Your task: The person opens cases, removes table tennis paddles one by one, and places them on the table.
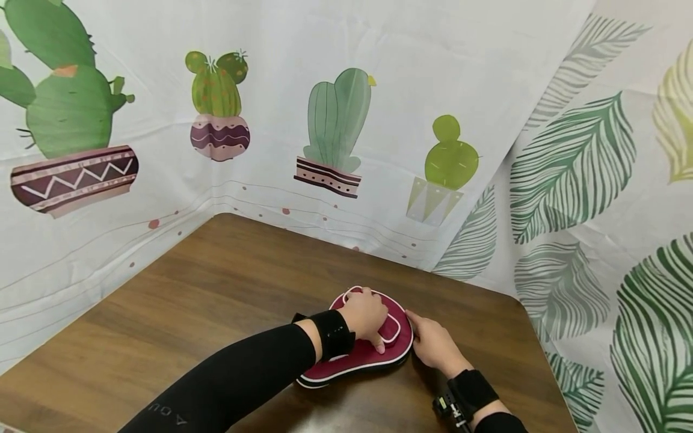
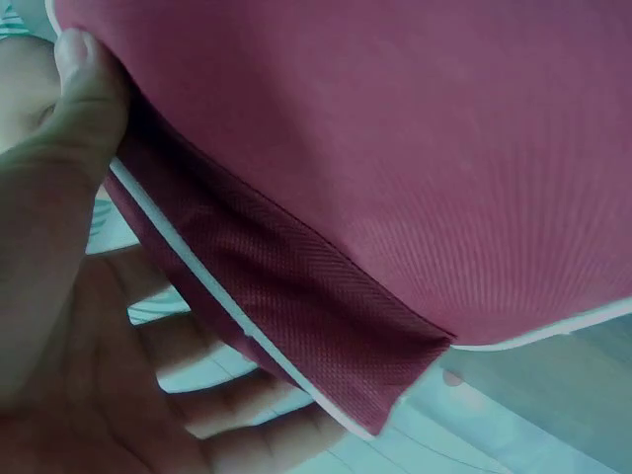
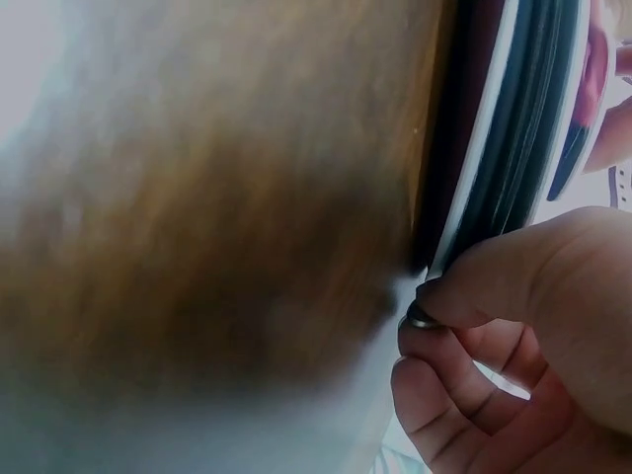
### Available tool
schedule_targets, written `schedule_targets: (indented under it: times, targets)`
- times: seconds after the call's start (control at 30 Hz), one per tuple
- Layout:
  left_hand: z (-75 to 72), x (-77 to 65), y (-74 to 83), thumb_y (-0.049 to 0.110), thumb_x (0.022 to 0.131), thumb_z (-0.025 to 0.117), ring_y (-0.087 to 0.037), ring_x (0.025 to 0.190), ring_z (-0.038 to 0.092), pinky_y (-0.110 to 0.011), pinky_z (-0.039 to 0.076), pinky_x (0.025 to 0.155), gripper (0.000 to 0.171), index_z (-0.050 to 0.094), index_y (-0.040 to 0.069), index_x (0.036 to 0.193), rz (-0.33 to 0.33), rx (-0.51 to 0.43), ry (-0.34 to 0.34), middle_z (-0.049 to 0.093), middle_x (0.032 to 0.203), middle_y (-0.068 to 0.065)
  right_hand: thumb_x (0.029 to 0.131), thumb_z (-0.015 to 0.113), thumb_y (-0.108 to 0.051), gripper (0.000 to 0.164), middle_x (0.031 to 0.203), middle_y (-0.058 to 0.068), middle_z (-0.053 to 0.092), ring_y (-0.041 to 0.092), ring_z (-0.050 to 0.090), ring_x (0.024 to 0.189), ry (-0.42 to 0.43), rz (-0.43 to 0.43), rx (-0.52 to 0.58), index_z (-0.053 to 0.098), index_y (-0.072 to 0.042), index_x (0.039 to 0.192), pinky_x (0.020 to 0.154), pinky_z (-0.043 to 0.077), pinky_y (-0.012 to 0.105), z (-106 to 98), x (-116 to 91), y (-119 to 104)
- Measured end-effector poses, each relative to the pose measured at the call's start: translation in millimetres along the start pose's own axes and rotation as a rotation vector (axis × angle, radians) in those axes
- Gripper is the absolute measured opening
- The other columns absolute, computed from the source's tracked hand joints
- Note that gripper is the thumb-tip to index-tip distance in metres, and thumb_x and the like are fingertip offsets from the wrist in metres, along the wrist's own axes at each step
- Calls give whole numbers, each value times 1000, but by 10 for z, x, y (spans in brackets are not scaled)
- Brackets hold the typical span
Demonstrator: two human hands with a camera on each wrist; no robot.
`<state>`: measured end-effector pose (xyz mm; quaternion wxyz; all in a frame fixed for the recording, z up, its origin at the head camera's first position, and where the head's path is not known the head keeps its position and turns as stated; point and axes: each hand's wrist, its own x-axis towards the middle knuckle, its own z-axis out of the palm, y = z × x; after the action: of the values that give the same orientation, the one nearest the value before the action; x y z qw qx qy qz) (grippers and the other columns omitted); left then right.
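Note:
A maroon table tennis paddle case [image 1: 399, 350], gourd-shaped with white piping and a black zipped side [image 3: 523, 109], lies flat on the wooden table. My left hand [image 1: 364, 316] grips the raised pocket on its top; the left wrist view shows the thumb [image 2: 91, 94] on the maroon fabric and the fingers [image 2: 232, 400] around the piped edge. At the case's right rim is my right hand [image 1: 435, 344]. Between its thumb and index finger it pinches a small metal zipper pull [image 3: 420, 318]. The case's inside is hidden.
The brown table [image 1: 178, 300] extends left of and behind the case. White cloth printed with cacti [image 1: 335, 120] hangs along the back and left, and cloth with leaf prints [image 1: 574, 174] along the right. Black bands [image 1: 334, 334] circle both wrists.

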<state>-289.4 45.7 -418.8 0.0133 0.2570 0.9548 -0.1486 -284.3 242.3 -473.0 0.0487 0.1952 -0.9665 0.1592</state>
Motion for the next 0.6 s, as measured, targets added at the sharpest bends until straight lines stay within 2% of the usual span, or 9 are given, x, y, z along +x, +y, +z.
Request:
schedule_targets:
  times: [0.17,0.27,0.33,0.43,0.6]
  targets:
    - [-27,-14,64,85,65,67,-36,128,52,-57,54,89,93,66,21,132,-94,6,-21,63,134,-9,83,65,1,58,119,12,71,25,68,107,2,-11,-9,56,-2,140,90,54,46,15,-1,-8]
    - [-32,-30,94,84,66,67,-38,130,52,-58,54,89,95,65,18,134,-136,0,-19,62,136,-11,82,65,2,62,95,4,70,17,63,89,-20,-14,-5,54,-3,143,80,53,40,11,-7,-13]
    - [-27,-44,105,84,65,68,-39,129,52,-59,54,89,97,65,16,134,-159,-9,-8,62,137,-12,81,66,2,64,79,-2,61,15,56,80,-33,-22,-3,53,-3,144,73,49,36,5,-8,-17]
    - [-12,-71,102,86,65,67,-39,129,52,-58,54,89,101,63,14,136,-170,-4,6,61,137,-11,81,66,2,64,69,-7,49,14,49,73,-42,-35,-1,52,-2,144,68,44,33,6,-5,-19]
    - [8,-135,77,87,70,60,-37,132,50,-56,53,92,105,53,12,144,-144,15,13,57,141,-10,82,66,3,63,68,-8,49,13,49,72,-41,-32,-1,53,-1,143,68,43,32,15,15,-14]
